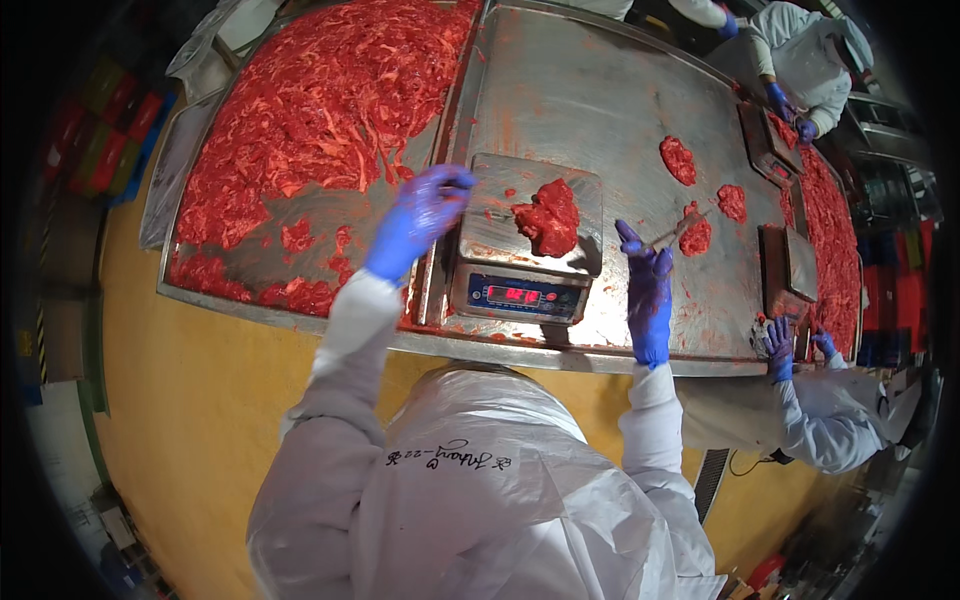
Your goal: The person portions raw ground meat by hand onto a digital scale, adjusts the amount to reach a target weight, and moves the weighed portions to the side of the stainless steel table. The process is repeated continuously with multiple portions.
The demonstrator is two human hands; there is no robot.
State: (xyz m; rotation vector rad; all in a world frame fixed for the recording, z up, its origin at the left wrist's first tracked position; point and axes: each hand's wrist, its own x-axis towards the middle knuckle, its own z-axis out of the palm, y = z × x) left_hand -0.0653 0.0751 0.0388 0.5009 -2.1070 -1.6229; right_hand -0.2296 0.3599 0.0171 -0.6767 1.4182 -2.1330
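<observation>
A bench scale (525, 289) with a lit red display stands on the steel table in front of me. On its steel pan lies a lump of raw red meat (553, 217), with small scraps beside it. My left hand (416, 225), in a blue glove, hovers at the pan's left edge, fingers bent and nothing seen in them. To the right of the scale, my gloved right hand (649, 300) holds a thin metal cutting tool (675, 230); its exact kind is unclear. The tool's tip overlaps a small meat portion (696, 234) in view.
A large heap of sliced raw meat (322, 97) fills the left tray, behind a raised metal divider (450, 127). More portions (678, 160) lie to the right. Two other scales (769, 146) stand farther right, near co-workers' gloved hands (780, 346) and another meat heap (829, 247).
</observation>
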